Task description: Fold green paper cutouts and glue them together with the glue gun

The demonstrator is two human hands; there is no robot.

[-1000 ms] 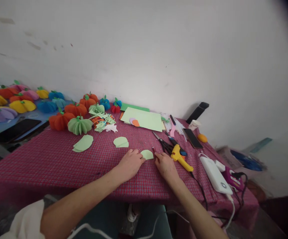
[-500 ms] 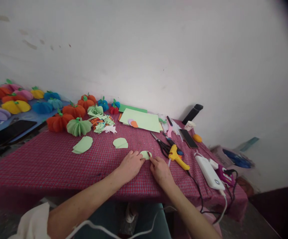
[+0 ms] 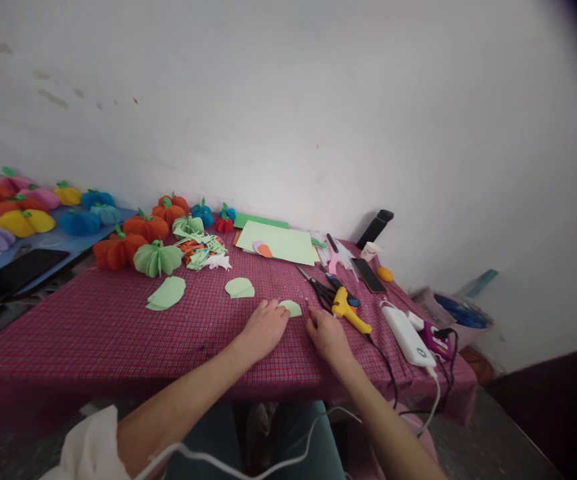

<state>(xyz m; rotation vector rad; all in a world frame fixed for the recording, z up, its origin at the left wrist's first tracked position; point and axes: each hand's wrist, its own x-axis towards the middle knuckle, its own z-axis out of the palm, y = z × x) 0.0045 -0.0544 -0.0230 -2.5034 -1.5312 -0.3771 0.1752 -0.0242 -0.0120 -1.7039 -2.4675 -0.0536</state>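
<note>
Green paper (image 3: pixel 292 309) held down by left hand (image 3: pixel 267 325) — right hand (image 3: pixel 326 331) pinching slim stick (image 3: pixel 307 303).

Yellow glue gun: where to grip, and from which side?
Probably the handle, mid-length, from above on the near right side. The yellow glue gun lies on its side, its slim handle slanting right and toward the person, away from the black scissors by its other end. Stay short of the handle's tip, where the black cord leaves.

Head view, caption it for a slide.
Left hand on pale green paper, right hand beside a yellow glue gun.
</note>
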